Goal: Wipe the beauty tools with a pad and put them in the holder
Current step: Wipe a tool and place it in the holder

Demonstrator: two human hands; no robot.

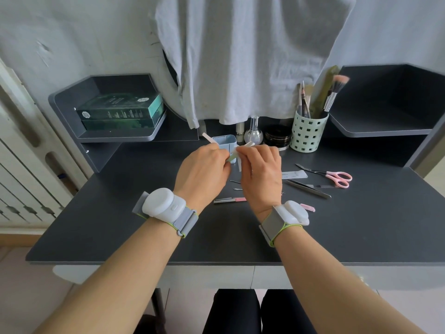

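Holder (pixel 309 132), the green perforated cup, stands on the desk (pixel 120 213). Left of it, the left hand (pixel 202 169) pinches a slim tool (pixel 207 137); the right hand (pixel 261 172) pinches the pad (pixel 240 156) round it. Wiping seems underway; next, carry the tool to the holder.
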